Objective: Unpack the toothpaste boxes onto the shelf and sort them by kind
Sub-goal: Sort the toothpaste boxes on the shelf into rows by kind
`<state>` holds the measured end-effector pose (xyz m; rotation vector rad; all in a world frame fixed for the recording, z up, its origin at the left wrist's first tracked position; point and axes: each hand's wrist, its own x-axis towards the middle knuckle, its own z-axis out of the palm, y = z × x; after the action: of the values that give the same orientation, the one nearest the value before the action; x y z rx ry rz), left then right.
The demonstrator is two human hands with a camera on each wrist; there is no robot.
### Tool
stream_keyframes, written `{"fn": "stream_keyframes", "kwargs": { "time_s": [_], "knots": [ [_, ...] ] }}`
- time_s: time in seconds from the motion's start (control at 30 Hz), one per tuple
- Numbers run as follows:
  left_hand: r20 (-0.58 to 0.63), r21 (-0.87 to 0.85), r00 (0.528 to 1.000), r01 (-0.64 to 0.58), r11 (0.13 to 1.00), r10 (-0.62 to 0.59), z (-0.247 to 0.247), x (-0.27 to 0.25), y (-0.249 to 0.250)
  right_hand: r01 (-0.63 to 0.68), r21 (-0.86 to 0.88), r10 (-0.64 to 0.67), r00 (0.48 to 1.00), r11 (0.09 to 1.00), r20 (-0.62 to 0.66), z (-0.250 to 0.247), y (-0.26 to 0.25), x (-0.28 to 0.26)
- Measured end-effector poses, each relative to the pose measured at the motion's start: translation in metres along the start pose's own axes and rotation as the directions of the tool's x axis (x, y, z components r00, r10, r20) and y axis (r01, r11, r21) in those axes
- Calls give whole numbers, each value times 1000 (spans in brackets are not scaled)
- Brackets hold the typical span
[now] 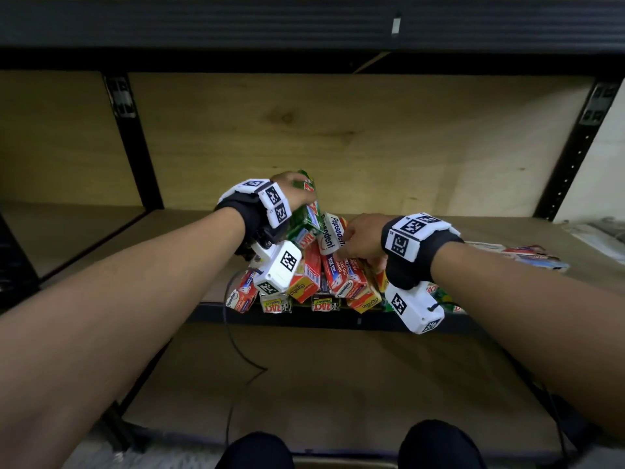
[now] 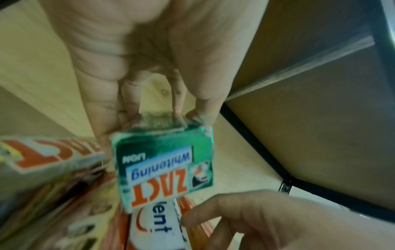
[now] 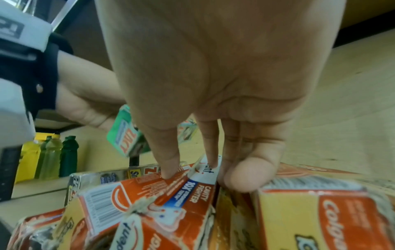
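Fingers of the left hand (image 1: 293,194) clasp a green ZACT box (image 1: 306,211) above the heap of toothpaste boxes (image 1: 314,275) on the shelf (image 1: 490,231). Left wrist: fingertips (image 2: 198,115) pinch its upper end. Right wrist: right hand (image 3: 213,101), fingers straight, pressing a Pepsodent box (image 3: 171,194).

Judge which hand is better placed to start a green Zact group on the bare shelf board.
Left, likely. The left hand already pinches the green Zact box clear above the pile, while the right hand is fingering a Pepsodent box down in it.
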<state>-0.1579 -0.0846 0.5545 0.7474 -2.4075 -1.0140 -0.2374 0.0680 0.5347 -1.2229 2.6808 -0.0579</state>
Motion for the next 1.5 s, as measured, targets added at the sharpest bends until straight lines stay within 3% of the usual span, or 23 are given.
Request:
{"fn": "stream_keyframes", "kwargs": {
  "time_s": [0.1, 0.3, 0.53, 0.7, 0.8, 0.9, 0.93, 1.0, 1.1, 1.17, 1.33, 1.4, 1.5],
  "knots": [
    [-32, -32, 999, -3, 999, 2, -19, 1, -6, -43, -82, 39, 998, 996, -57, 8, -6, 9],
    [-105, 130, 994, 20, 991, -6, -49, 0, -46, -83, -170, 63, 991, 982, -119, 24, -28, 21],
    [24, 335, 991, 119, 934, -135, -57, -9, -103, -94, -209, 70, 990, 973, -120, 31, -38, 32],
    [140, 358, 964, 164, 919, -227, -47, -10, -134, -127, -301, 112, 991, 945, -67, 31, -40, 34],
    [122, 388, 967, 161, 908, -224, -45, -9, -141, -103, -360, 127, 991, 927, 41, 29, -46, 25],
    [119, 397, 970, 147, 906, -210, -42, -9, -147, -177, -422, 195, 981, 889, 0, 40, -47, 48],
    [119, 398, 971, 143, 906, -206, -41, -9, -149, -204, -418, 224, 975, 885, -1, 43, -43, 59],
    [105, 406, 973, 147, 902, -205, -40, -9, -151, -144, -328, 159, 987, 933, 19, 36, -45, 41],
    [61, 444, 975, 166, 881, -215, -38, -10, -146, -179, -15, 179, 984, 984, 15, 26, -44, 23],
    [27, 477, 984, 144, 867, -178, -40, -11, -135, -219, -12, 219, 976, 976, -13, 24, -40, 26],
    [-41, 419, 998, 54, 906, -41, -47, -12, -96, -168, 57, 170, 985, 984, -37, 9, -33, 21],
    [-17, 401, 1000, 11, 916, -5, -45, -13, -81, -174, 113, 179, 983, 978, -39, 0, -29, 14],
    [52, 505, 994, -111, 856, 98, -33, -16, -58, -190, 149, 198, 979, 970, -40, -9, -17, 9]
  ]
}}
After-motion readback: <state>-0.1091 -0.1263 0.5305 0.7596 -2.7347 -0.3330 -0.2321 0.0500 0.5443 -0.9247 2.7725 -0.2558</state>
